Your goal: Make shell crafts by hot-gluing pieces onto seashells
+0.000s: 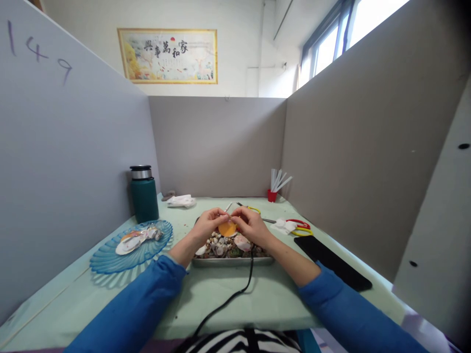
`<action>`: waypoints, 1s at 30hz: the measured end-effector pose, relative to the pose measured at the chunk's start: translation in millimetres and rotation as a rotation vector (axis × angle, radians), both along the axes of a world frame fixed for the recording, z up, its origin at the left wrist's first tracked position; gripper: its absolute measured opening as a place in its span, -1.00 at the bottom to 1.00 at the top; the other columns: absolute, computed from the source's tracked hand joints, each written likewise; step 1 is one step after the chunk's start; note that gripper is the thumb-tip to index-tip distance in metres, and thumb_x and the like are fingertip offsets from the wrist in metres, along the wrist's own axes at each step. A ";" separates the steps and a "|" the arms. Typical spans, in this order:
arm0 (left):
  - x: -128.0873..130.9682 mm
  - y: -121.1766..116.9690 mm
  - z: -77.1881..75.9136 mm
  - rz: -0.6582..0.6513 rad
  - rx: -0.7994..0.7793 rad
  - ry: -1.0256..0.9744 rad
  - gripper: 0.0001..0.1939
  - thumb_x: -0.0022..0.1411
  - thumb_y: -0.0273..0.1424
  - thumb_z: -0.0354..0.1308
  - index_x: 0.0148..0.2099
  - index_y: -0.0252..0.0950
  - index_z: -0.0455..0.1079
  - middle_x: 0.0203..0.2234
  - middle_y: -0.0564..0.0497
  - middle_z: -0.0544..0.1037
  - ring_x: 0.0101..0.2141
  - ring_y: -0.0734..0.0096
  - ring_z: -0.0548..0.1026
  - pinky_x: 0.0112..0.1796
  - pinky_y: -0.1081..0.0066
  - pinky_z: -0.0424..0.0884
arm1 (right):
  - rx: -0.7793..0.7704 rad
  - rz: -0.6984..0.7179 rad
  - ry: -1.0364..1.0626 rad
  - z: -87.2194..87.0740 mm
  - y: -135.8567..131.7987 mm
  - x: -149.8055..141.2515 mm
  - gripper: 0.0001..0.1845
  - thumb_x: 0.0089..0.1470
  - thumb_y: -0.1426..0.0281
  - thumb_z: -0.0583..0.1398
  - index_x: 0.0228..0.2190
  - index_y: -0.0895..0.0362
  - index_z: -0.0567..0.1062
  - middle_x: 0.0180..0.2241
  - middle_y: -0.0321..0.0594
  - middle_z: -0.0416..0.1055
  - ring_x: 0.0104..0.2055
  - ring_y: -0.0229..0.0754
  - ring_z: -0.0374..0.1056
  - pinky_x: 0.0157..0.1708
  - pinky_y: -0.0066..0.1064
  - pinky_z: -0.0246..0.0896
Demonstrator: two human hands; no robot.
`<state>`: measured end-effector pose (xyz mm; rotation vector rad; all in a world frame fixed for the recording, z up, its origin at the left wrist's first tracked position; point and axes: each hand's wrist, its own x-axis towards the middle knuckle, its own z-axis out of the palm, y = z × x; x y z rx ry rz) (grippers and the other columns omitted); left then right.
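My left hand [210, 223] and my right hand [250, 224] meet over a shallow metal tray [233, 262], the fingertips of both pinched together. Whatever small thing lies between them is too tiny to make out. Just below the fingertips is a flat, round orange shell [227, 229]; whether the fingers touch its upper edge I cannot tell. Small mixed shells [221, 245] fill the tray, and a pinkish-white shell [242, 242] sits near my right hand. A black cord [235, 295] runs from the tray's right part towards my lap.
On the left stand a blue fluted plate [106, 252] with shells and a teal bottle [144, 198]. White tissues [181, 201] lie behind. A red cup [272, 196] holds white sticks. To the right are red-and-yellow-handled scissors [302, 228] and a black flat object [333, 262]. Grey partitions [217, 147] enclose the table.
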<state>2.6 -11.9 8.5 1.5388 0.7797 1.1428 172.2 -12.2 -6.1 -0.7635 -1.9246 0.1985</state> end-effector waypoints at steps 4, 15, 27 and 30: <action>0.2 -0.8 0.7 0.007 0.016 -0.008 -0.61 -0.12 -0.17 0.28 -0.36 -0.37 0.31 -0.58 0.08 0.45 -0.56 0.55 0.40 -0.55 0.58 0.23 | -0.064 0.034 0.041 -0.4 1.8 -0.9 -0.84 0.09 0.31 0.10 -0.36 0.14 0.39 -0.46 -0.31 0.36 -0.49 -0.33 0.21 -0.48 -0.52 0.10; 0.9 -1.9 0.4 -0.059 -0.056 -0.007 -0.50 -0.07 -0.21 0.27 -0.09 -0.36 0.34 -0.35 -0.07 0.49 -0.38 0.37 0.48 -0.46 0.42 0.44 | -0.081 0.017 0.164 -3.7 9.9 3.0 -0.77 0.05 0.25 0.13 -0.48 0.16 0.37 -0.58 -0.33 0.28 -0.56 -0.33 0.17 -0.56 -0.54 0.07; 1.3 -2.4 0.8 -0.037 0.002 0.074 -0.59 -0.03 -0.20 0.23 -0.22 -0.43 0.47 -0.36 -0.10 0.50 -0.34 0.36 0.44 -0.48 0.48 0.40 | -0.037 -0.016 0.109 -1.0 4.9 1.0 -0.76 0.08 0.24 0.11 -0.44 0.16 0.40 -0.56 -0.32 0.30 -0.55 -0.34 0.17 -0.55 -0.53 0.07; 2.6 -2.8 1.1 0.000 0.025 0.092 -0.60 -0.02 -0.18 0.21 -0.25 -0.43 0.48 -0.38 -0.10 0.50 -0.37 0.37 0.43 -0.50 0.49 0.40 | -0.045 -0.017 0.100 0.0 3.5 0.8 -0.77 0.08 0.24 0.10 -0.39 0.16 0.41 -0.55 -0.32 0.31 -0.55 -0.33 0.18 -0.55 -0.53 0.07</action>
